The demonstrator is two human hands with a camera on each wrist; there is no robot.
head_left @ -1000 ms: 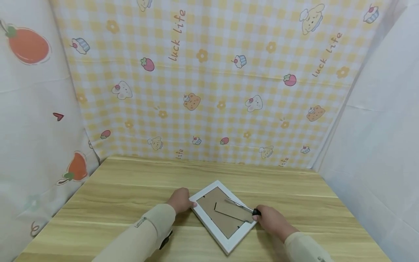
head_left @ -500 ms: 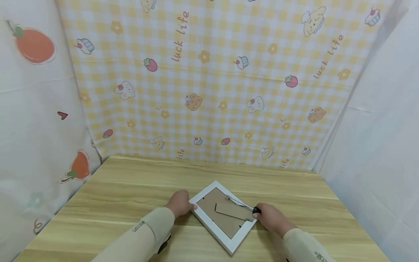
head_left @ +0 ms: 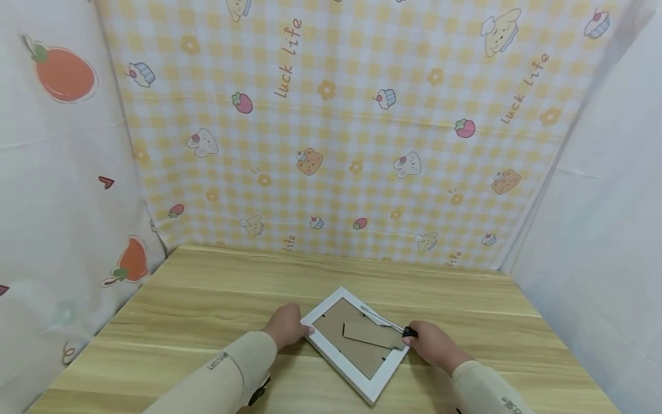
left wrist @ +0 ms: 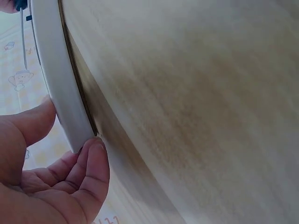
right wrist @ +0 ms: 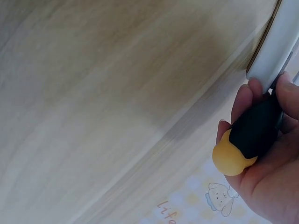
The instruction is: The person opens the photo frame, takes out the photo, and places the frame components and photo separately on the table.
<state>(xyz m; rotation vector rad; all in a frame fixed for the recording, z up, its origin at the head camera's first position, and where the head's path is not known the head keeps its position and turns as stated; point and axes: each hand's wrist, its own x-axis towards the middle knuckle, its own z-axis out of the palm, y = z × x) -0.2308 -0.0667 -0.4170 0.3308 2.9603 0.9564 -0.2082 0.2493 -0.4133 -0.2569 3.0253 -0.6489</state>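
A white picture frame lies back side up on the table, one corner toward the viewer. Its brown backing board shows small dark tabs and a thin dark bent line. My left hand pinches the left corner, thumb on top and fingers underneath, as the left wrist view confirms. A screwdriver with a black and yellow handle is in my right hand, which also grips the frame's right corner. Its metal shaft slants across the upper right rail, tip pointing up and left over the frame.
The wood-grain table extends around the frame on all sides. A yellow checked cloth hangs behind it, with pale cloths at the left and right.
The frame has turned slightly, its near corner shifting right and its far corner left. The screwdriver tip has swung a little away from me. Both hands keep their hold.
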